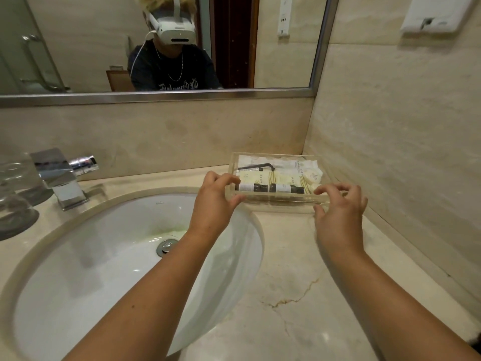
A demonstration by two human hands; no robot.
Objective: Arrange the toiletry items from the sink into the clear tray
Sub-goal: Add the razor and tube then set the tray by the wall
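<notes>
The clear tray (276,198) stands on the marble counter in the back right corner, beside the white sink (104,261). Inside it lie two small bottles with dark caps (251,187) (285,188), a black comb (256,167), white sachets (307,169) and thin pale sticks. My left hand (213,199) pinches the tray's near left corner, fingers over the rim and thumb at the front wall. My right hand (338,212) pinches the near right corner the same way. The sink basin holds no items.
A chrome faucet (58,178) rises behind the sink at the left, with upturned glasses (13,204) beyond it. The tiled wall (390,165) runs close along the tray's right side. A mirror (156,48) hangs above the backsplash.
</notes>
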